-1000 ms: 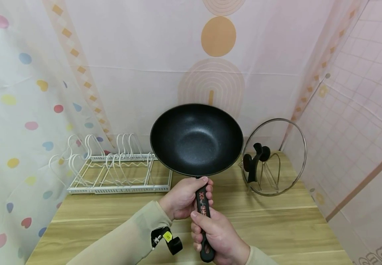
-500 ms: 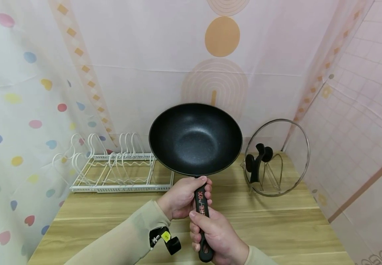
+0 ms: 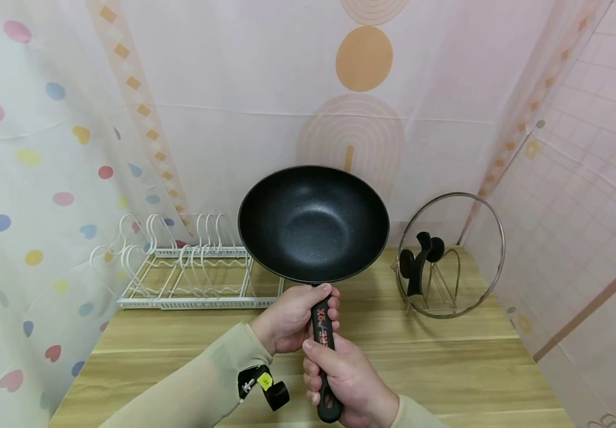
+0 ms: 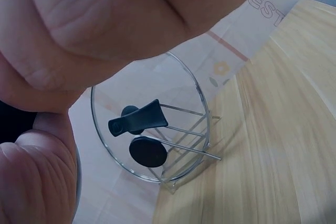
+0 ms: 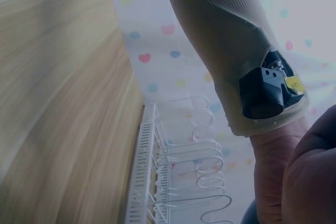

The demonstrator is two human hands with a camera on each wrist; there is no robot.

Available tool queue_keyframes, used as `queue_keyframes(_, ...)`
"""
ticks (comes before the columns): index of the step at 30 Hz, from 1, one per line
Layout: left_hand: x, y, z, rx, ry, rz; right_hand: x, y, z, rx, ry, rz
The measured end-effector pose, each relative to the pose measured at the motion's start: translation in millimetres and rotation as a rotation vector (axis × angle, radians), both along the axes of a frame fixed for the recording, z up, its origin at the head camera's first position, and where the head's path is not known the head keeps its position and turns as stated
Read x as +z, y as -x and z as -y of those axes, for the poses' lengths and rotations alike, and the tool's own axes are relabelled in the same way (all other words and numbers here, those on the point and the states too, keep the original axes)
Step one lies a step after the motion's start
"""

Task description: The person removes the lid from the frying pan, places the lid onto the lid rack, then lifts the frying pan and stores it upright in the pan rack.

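Note:
A black wok [image 3: 315, 229] is held up over the table, its hollow tilted toward me in the head view. My left hand [image 3: 294, 315] grips the long black handle [image 3: 322, 324] close to the pan, thumb lying along the top. Lower on the same handle, my right hand [image 3: 347, 371] wraps its fingers around it, with the handle's looped end sticking out below. The left wrist view shows the left hand's curled fingers [image 4: 105, 24] large and near. In the right wrist view only part of the right hand [image 5: 315, 171] shows at the edge.
On the left of the wooden table [image 3: 420, 380] lies a white wire dish rack [image 3: 195, 302] with upright loops. A glass lid [image 3: 500, 238] with a black knob stands on edge in a small wire stand [image 3: 456, 279] at the right. Patterned curtains [image 3: 222, 77] enclose the back and sides.
The head view has turned slightly left, so the rack, lid and curtains sit further right in it. Both hands keep their grip on the wok handle, almost still.

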State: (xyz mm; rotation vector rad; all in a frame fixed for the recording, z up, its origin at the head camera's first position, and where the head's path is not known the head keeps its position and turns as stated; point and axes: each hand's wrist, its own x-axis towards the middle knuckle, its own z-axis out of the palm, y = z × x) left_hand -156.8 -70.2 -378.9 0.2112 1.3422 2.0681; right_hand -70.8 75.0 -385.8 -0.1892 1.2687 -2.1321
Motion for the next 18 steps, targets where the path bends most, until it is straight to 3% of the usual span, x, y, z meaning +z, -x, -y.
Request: queue_keyframes(18, 1.8, -1.1, 7.9, 0.029, 0.015, -0.003, 1.7, 1.9, 6.9, 0.015, -0.015, -0.004)
